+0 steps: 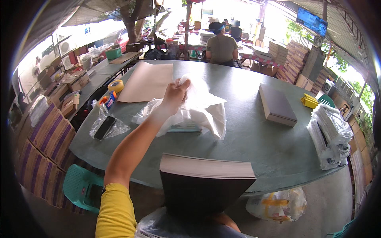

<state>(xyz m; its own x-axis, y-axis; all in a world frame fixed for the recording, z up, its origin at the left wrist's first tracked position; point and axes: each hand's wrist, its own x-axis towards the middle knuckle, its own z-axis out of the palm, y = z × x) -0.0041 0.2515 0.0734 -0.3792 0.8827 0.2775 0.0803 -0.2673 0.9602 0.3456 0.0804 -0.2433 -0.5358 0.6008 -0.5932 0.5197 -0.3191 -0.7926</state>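
Observation:
My left hand [176, 96] reaches over the table, its fingers closed on a crumpled white plastic bag [212, 117], whose upper part is bunched in the fist. Under the bag, a light-blue edge of some flat item [184, 129] peeks out; the rest is covered. Close to my body a thick black-covered stack of paper [206, 186] stands tilted, its pale page edges upward. Only part of my right hand [226, 220] shows beneath the stack's lower right, supporting it; the fingers are hidden. Clear plastic [158, 226] surrounds the stack's lower end.
On the green table [238, 146] lie a brown sheet [147, 81], tape rolls [115, 85], a phone [105, 127] on clear plastic, another thick stack [276, 105], yellow bundles [309, 101] and plastic-wrapped items [329, 137]. A green chair [81, 186] and cartons [43, 154] stand left. People sit beyond.

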